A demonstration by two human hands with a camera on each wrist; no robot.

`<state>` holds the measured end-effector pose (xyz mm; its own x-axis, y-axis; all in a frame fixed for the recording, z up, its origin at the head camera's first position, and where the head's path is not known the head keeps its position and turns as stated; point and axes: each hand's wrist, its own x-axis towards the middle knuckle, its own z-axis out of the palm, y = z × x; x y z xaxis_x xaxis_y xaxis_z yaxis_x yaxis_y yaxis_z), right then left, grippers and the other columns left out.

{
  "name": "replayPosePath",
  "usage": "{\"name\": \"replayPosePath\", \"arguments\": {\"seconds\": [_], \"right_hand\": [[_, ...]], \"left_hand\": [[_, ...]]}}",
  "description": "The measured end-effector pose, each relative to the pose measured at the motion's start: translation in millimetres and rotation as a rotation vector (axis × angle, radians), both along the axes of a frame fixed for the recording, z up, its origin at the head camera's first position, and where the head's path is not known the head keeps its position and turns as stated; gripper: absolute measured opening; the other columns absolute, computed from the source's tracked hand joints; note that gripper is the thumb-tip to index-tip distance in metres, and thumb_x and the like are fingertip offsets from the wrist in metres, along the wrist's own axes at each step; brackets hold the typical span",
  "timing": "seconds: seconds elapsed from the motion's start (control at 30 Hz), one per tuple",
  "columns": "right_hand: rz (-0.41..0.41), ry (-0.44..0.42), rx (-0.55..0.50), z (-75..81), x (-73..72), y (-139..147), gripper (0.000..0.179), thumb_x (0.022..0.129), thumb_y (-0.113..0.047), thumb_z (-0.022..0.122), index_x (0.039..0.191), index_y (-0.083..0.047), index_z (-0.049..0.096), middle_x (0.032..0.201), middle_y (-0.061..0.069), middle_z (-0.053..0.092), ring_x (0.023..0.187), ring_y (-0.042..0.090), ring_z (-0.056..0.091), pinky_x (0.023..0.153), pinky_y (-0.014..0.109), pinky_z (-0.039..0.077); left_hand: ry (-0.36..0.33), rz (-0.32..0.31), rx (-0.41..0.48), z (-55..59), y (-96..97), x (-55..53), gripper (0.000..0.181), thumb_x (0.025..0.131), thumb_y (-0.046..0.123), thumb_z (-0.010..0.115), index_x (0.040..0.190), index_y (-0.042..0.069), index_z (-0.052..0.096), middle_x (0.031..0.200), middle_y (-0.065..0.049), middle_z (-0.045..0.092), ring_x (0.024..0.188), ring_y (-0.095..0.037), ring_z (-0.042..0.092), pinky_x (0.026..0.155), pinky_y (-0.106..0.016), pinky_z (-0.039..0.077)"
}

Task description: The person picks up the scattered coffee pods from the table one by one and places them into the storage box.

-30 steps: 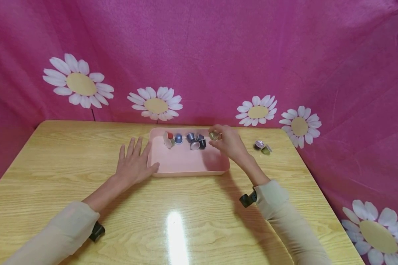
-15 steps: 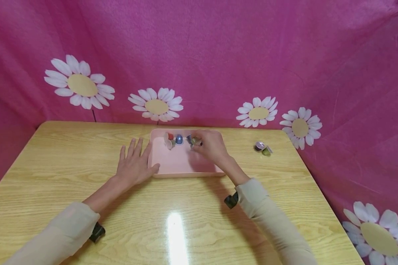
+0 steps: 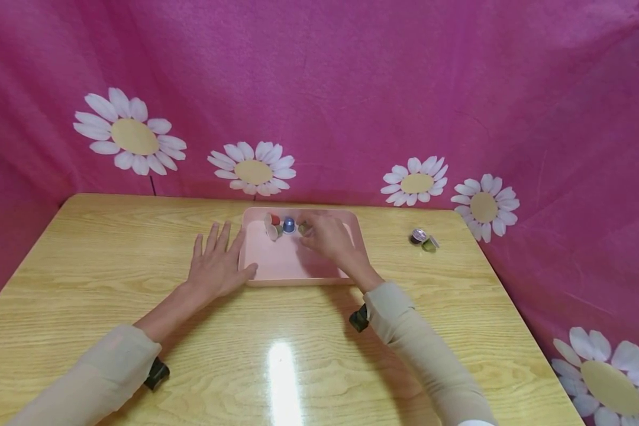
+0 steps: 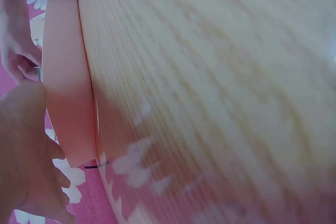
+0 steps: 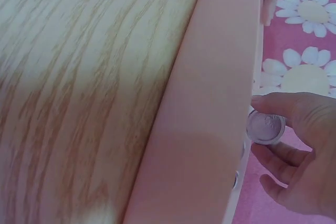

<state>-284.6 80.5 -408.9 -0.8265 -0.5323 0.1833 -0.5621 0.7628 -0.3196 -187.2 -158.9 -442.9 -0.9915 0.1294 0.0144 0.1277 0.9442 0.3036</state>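
Observation:
A green coffee capsule (image 3: 305, 228) is pinched between the thumb and fingers of my right hand (image 3: 327, 238), over the back middle of the pink tray (image 3: 274, 263). In the right wrist view the held capsule's round foil lid (image 5: 266, 129) faces the camera. Left of it in the tray sit a blue capsule (image 3: 289, 224), a red capsule (image 3: 274, 219) and a pale greenish capsule (image 3: 275, 232) lying tipped. Several darker capsules are hidden behind the right hand. My left hand (image 3: 215, 266) lies with fingers spread at the tray's left side, its thumb over the near left corner.
Right of the tray on the wooden table (image 3: 191, 378), a dark purple capsule (image 3: 418, 236) and another green capsule (image 3: 429, 244) lie close together. A pink curtain (image 3: 319, 89) with daisies hangs behind the table's back edge.
My right hand has moved left across the tray with the green capsule, from its right end to next to the blue capsule. The left hand stays in place.

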Motion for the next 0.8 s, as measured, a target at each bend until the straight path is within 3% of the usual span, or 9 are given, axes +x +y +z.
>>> {"name": "replayPosePath", "arguments": {"seconds": [0.27, 0.5, 0.8], "right_hand": [[0.033, 0.006, 0.031, -6.9, -6.9, -7, 0.03, 0.086, -0.016, 0.08, 0.114, -0.011, 0.071, 0.105, 0.001, 0.073, 0.092, 0.014, 0.069, 0.085, 0.033, 0.051], [0.017, 0.018, 0.073, -10.5, -8.7, -12, 0.028, 0.086, -0.017, 0.08, 0.113, -0.014, 0.072, 0.113, -0.001, 0.072, 0.104, 0.017, 0.065, 0.103, 0.049, 0.036], [0.017, 0.045, 0.124, -14.5, -9.5, -16, 0.024, 0.086, -0.018, 0.08, 0.109, -0.017, 0.073, 0.114, -0.001, 0.072, 0.112, 0.018, 0.063, 0.108, 0.052, 0.03]], "left_hand": [[0.015, 0.001, -0.007, 0.6, 0.7, 0.3, 0.089, 0.091, 0.051, 0.058, 0.158, 0.003, 0.024, 0.162, -0.028, 0.011, 0.148, -0.045, 0.0, 0.114, -0.064, -0.003], [-0.004, 0.001, -0.013, -0.2, -0.3, -0.3, 0.089, 0.092, 0.052, 0.057, 0.158, 0.004, 0.022, 0.162, -0.028, 0.01, 0.149, -0.045, -0.003, 0.113, -0.064, -0.004], [0.006, 0.004, -0.014, 1.3, 0.5, 0.6, 0.088, 0.092, 0.051, 0.058, 0.158, 0.004, 0.024, 0.162, -0.028, 0.012, 0.148, -0.046, -0.001, 0.113, -0.065, -0.003]]}}
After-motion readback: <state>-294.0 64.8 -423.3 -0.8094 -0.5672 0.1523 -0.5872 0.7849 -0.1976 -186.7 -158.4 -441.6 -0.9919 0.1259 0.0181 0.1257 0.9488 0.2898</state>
